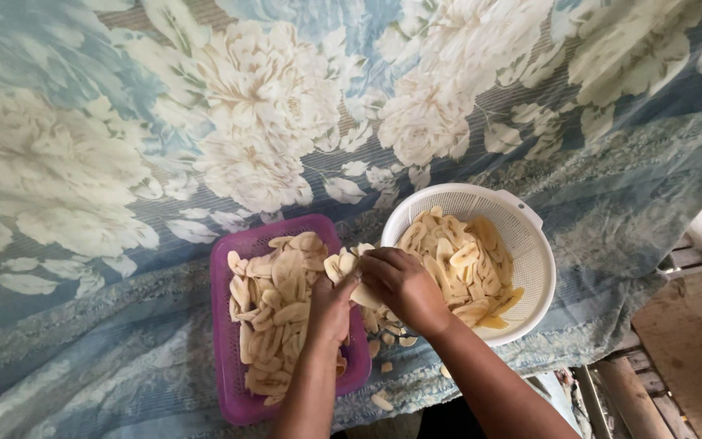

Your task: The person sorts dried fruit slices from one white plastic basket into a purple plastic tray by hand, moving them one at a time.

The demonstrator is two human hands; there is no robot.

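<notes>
Your left hand (331,305) and right hand (400,284) close together on a small stack of pale slices (344,264) over the gap between the purple tray (229,382) at 9 o'clock and white colander (530,236) at 3, so strays drop onto the floral cloth (83,162).

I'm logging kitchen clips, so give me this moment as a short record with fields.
Surface: floral blue cloth
Left container: purple rectangular tray of pale banana slices
Right container: white round colander, also holding slices
Left hand: over the tray's right edge, gripping slices
Right hand: between tray and colander, closed on slices
Loose bits: slices on the cloth near the tray
</notes>
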